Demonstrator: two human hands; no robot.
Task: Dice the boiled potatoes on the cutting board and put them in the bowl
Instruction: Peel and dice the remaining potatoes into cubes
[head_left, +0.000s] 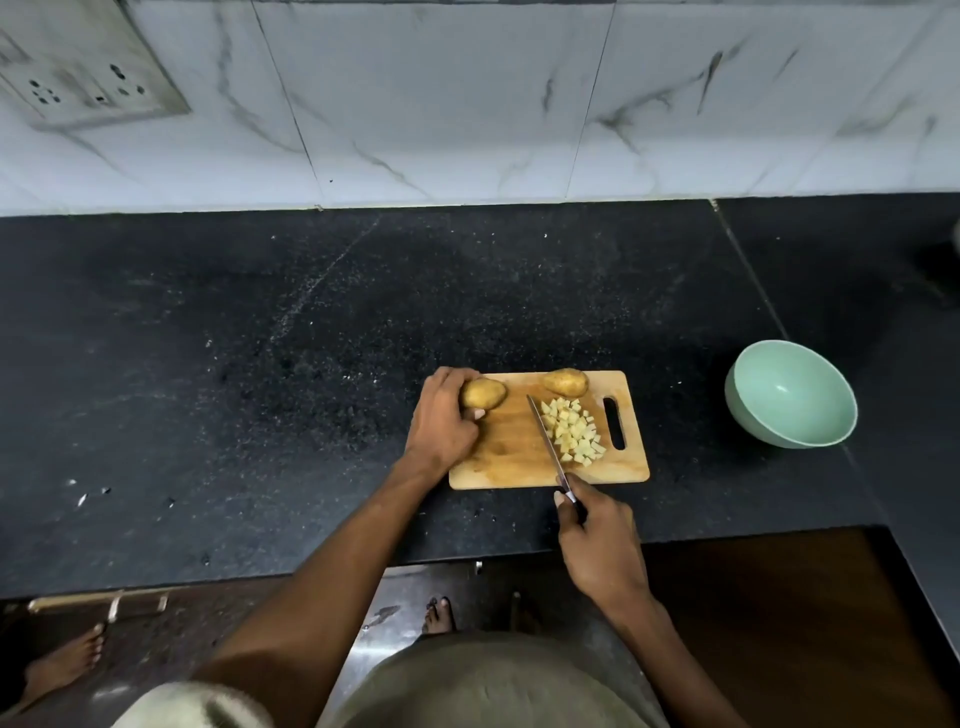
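While no writing shows, hands grip potato, knife.

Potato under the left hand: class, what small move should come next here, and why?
Probably draw the potato to the board's bare middle: the left hand grips it at the far-left corner, and the right hand holds the knife beside the diced pile.

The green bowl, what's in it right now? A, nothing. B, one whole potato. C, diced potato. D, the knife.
A: the green bowl shows only its bare inside, while the diced potato lies heaped on the cutting board beside the knife.
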